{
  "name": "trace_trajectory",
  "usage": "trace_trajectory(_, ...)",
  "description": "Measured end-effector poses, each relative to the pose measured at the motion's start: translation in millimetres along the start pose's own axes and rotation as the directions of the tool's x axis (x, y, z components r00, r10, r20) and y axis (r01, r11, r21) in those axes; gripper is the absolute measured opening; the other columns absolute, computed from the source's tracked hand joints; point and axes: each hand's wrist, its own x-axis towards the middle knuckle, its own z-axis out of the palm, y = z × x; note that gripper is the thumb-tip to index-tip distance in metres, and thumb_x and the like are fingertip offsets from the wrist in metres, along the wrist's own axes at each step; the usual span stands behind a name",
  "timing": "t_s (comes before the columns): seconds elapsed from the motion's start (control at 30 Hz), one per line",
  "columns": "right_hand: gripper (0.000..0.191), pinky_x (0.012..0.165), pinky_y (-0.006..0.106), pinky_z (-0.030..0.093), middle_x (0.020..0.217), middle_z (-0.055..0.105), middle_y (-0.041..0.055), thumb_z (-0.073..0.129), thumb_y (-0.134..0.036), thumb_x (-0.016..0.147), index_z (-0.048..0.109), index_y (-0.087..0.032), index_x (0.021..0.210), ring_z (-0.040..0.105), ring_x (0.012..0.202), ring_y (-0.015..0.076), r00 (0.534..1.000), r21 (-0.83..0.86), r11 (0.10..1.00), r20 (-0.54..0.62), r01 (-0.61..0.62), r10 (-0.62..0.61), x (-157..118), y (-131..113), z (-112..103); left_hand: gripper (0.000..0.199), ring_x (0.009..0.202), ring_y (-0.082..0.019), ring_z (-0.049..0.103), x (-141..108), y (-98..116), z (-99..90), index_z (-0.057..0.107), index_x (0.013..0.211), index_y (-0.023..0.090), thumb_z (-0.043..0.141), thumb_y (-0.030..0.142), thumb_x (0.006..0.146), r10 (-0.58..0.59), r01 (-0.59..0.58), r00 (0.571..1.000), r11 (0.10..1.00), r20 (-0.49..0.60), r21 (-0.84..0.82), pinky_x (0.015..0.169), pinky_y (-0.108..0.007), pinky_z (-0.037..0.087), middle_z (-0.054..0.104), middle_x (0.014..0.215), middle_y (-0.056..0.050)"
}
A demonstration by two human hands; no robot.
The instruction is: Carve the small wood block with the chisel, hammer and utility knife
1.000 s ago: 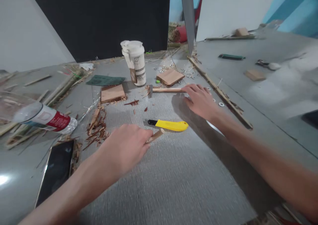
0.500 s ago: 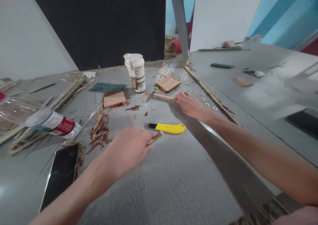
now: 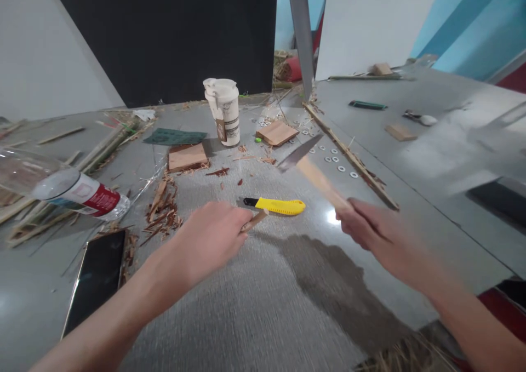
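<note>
My left hand [image 3: 216, 229] is closed around a short, thin wooden stick [image 3: 257, 219], whose end sticks out past the thumb. Raised above the table, my right hand [image 3: 365, 224] grips the pale wooden handle of a hammer [image 3: 320, 179]. The hammer's long grey metal head tapers to a point and hangs clear of the surface. Between the hands lies a yellow utility knife [image 3: 281, 206] with a black front end. Its body rests flat on the grey table [image 3: 230, 317].
A lidded cup [image 3: 228, 112] stands behind two wooden blocks [image 3: 188, 156]. Metal washers [image 3: 341, 169] are scattered to the right. At the left are a phone [image 3: 96, 281], a lying plastic bottle [image 3: 98, 196], wood shavings [image 3: 162, 210] and bamboo strips. A wooden strip [image 3: 349, 155] runs along the right.
My right hand has lifted the hammer off the table and brought it closer and to the right. My left hand stays nearly in place with the stick.
</note>
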Motion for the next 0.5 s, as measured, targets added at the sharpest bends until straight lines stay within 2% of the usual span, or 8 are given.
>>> trace_trajectory(0.07, 0.054, 0.046, 0.029, 0.031, 0.061, 0.051, -0.0019, 0.05, -0.074, 0.103, 0.055, -0.026, 0.078, 0.044, 0.051, 0.0152, 0.996, 0.187, 0.979, 0.036, -0.081, 0.076, -18.9, -5.1, 6.8, 0.018, 0.084, -0.028, 0.07, -0.4, -0.5, 0.7, 0.066, 0.088, 0.024, 0.054, 0.024, 0.101, -0.001, 0.001, 1.0, 1.0, 0.001, 0.016, 0.066, -0.036, 0.038, 0.074, 0.088, -0.007)
trace_trajectory(0.13, 0.057, 0.045, 0.027, 0.027, 0.062, 0.046, -0.0032, 0.049, -0.077, 0.102, 0.054, -0.026, 0.077, 0.039, 0.051, 0.0142, 0.983, 0.394, 0.901, 0.048, -0.18, 0.175, -32.6, -7.1, 17.4, 0.019, 0.083, -0.028, 0.069, -0.5, -0.6, 1.3, 0.066, 0.089, 0.024, 0.053, 0.025, 0.103, -0.003, 0.003, 1.0, 1.0, 0.002, 0.022, 0.065, -0.036, 0.037, 0.073, 0.087, -0.007)
trace_trajectory(0.17, 0.058, 0.045, 0.027, 0.027, 0.063, 0.045, -0.0034, 0.049, -0.077, 0.102, 0.054, -0.026, 0.077, 0.038, 0.051, 0.014, 0.976, 0.443, 0.871, 0.067, -0.213, 0.205, -38.1, -6.8, 22.8, 0.02, 0.082, -0.027, 0.069, -0.3, -0.4, 1.4, 0.067, 0.089, 0.024, 0.052, 0.025, 0.103, -0.005, 0.005, 1.0, 1.0, 0.005, 0.02, 0.065, -0.036, 0.036, 0.073, 0.086, -0.007)
trace_trajectory(0.27, 0.057, 0.046, 0.027, 0.028, 0.063, 0.047, -0.0022, 0.055, -0.076, 0.101, 0.059, -0.025, 0.078, 0.039, 0.054, 0.0145, 0.967, 0.4, 0.88, 0.125, -0.254, 0.223, -51.2, -3.5, 35.4, 0.021, 0.081, -0.028, 0.069, 0.8, 1.0, 1.0, 0.067, 0.089, 0.024, 0.052, 0.026, 0.103, -0.017, 0.017, 1.0, 1.0, 0.014, 0.024, 0.065, -0.036, 0.035, 0.072, 0.088, -0.007)
trace_trajectory(0.4, 0.054, 0.047, 0.028, 0.029, 0.067, 0.05, -0.0007, 0.051, -0.075, 0.103, 0.063, -0.025, 0.085, 0.042, 0.055, 0.0157, 0.962, 0.465, 0.846, 0.043, -0.259, 0.271, -62.9, -0.9, 38.6, 0.021, 0.082, -0.028, 0.069, 1.9, 1.3, 0.3, 0.065, 0.087, 0.024, 0.053, 0.027, 0.103, -0.016, 0.016, 1.0, 1.0, 0.02, 0.018, 0.066, -0.036, 0.034, 0.072, 0.085, -0.006)
trace_trajectory(0.5, 0.052, 0.049, 0.03, 0.031, 0.064, 0.052, -0.0006, 0.055, -0.072, 0.103, 0.062, -0.025, 0.081, 0.044, 0.054, 0.0161, 0.97, 0.332, 0.912, 0.102, -0.243, 0.221, -66.3, -0.8, 34.8, 0.025, 0.079, -0.027, 0.068, 1.2, -0.5, 0.6, 0.064, 0.085, 0.024, 0.049, 0.026, 0.105, -0.002, 0.002, 1.0, 1.0, 0.015, -0.008, 0.066, -0.037, 0.031, 0.071, 0.081, -0.005)
